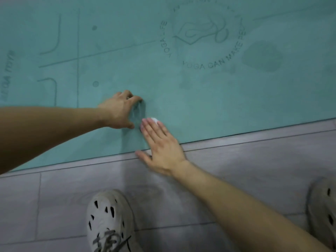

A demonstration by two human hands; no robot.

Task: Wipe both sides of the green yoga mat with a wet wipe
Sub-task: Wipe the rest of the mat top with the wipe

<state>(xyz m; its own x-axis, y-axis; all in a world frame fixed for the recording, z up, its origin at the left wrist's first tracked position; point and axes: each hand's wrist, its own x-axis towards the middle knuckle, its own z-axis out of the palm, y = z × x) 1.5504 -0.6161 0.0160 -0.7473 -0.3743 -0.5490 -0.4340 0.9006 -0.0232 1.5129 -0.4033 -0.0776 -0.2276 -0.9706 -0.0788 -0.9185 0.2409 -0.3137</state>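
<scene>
The green yoga mat (pixel 200 91) lies flat on the floor, printed side up, with a round logo and guide lines. My left hand (pixel 120 110) sits on it near the front edge, fingers and thumb curled round a thin, crinkled, see-through sheet (pixel 138 113); whether this is a wrapper or part of the wipe is unclear. My right hand (pixel 160 148) lies flat just to its right, across the mat's front edge. Its straight fingers press a white wet wipe (pixel 155 120), which shows only past the fingertips.
Grey wood-look floor planks (pixel 236 160) run along the mat's near edge. My two pale perforated shoes (pixel 109 220) (pixel 323 211) stand on the floor below the hands. Darker damp patches (pixel 261 57) mark the mat at the right.
</scene>
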